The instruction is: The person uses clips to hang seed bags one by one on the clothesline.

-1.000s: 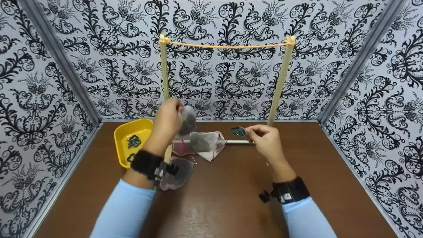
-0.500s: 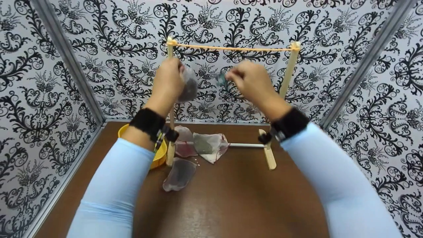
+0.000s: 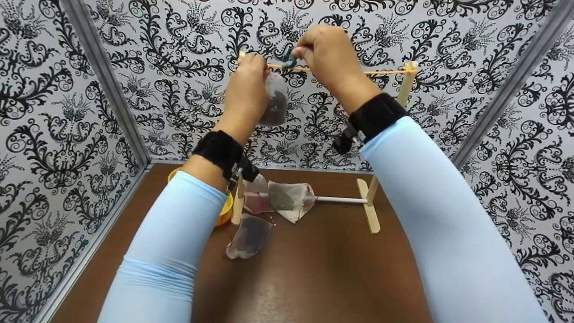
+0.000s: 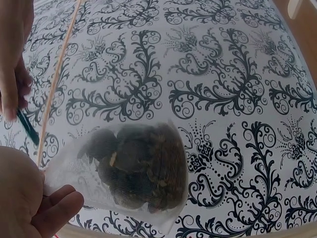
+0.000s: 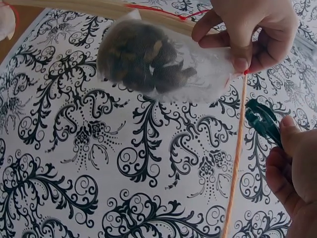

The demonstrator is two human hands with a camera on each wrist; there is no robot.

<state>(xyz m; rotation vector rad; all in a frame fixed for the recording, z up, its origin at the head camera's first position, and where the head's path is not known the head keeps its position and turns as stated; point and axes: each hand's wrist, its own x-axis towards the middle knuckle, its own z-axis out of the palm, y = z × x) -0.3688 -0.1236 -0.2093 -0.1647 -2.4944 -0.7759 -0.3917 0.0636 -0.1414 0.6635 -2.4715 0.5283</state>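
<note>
My left hand (image 3: 246,92) pinches the gathered top of a white mesh drawstring sachet (image 4: 138,168), holding it right at the orange cord (image 5: 233,183). Dark dried pieces fill the sachet's lower part, which hangs below the hand in the head view. A red string (image 5: 183,18) trails from the bag's top. Beside it, my right hand (image 3: 331,54) grips a dark green clothespin (image 5: 262,119) between thumb and fingers. The clothespin's front end is close by the cord, a little to the right of the left fingertips in the head view.
Two wooden posts, the right one (image 3: 406,87) in plain sight, carry the cord; a white rod (image 3: 341,200) joins their bases. Several mesh sachets lie on the brown table, one (image 3: 251,235) nearest me. Behind my left arm stands a yellow bowl (image 3: 225,216), partly hidden.
Both hands have risen from low over the table up to the cord, the left with the sachet, the right with the clothespin. The right hand has also moved left, toward the sachet.
</note>
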